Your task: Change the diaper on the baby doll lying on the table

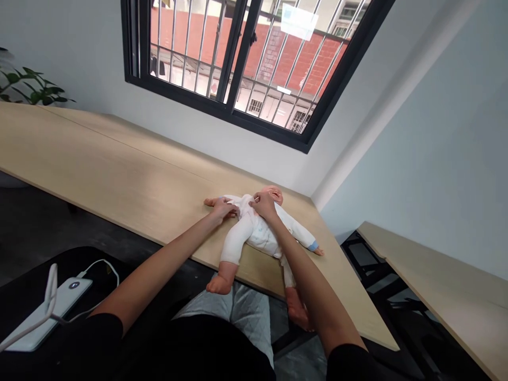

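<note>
A baby doll (257, 233) in a white romper lies on its back on the wooden table (119, 169), head toward the wall and bare legs hanging over the front edge. My left hand (223, 207) is closed on the romper's fabric at the doll's shoulder and sleeve. My right hand (263, 205) pinches the fabric at the doll's neck and chest, just below its chin. Both forearms reach forward from the bottom of the view.
A white power bank (47, 312) with a white cable lies on a black surface at lower left. A potted plant (27, 84) stands at far left. A barred window (246, 63) is above. A second table (436, 286) stands at right.
</note>
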A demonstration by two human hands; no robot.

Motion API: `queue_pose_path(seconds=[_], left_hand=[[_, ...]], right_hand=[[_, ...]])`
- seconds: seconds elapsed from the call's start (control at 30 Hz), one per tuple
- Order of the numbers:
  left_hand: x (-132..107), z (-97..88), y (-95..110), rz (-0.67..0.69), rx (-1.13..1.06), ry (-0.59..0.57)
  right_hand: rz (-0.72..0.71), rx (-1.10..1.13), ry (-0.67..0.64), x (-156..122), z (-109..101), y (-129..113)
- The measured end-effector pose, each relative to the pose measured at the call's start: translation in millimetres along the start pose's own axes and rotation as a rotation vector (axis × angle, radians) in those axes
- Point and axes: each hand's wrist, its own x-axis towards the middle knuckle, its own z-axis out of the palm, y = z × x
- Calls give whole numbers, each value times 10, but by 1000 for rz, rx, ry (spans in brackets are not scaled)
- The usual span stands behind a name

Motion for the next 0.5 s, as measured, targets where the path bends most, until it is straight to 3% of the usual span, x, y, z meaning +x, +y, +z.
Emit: queue_pose_path(seconds=[0.1, 0.2, 0.33, 0.5], left_hand=[[6, 5, 20, 69, 47, 126], [-11, 22, 54, 98, 78, 162], [-53, 23, 103, 82, 106, 132], [-50, 18, 103, 56, 111, 159]], right_hand=[[24, -252, -121, -3, -22, -163], [52, -427, -235, 16, 37, -395], [67, -432, -264, 25, 190, -569], [42, -427, -255, -51, 223, -504]])
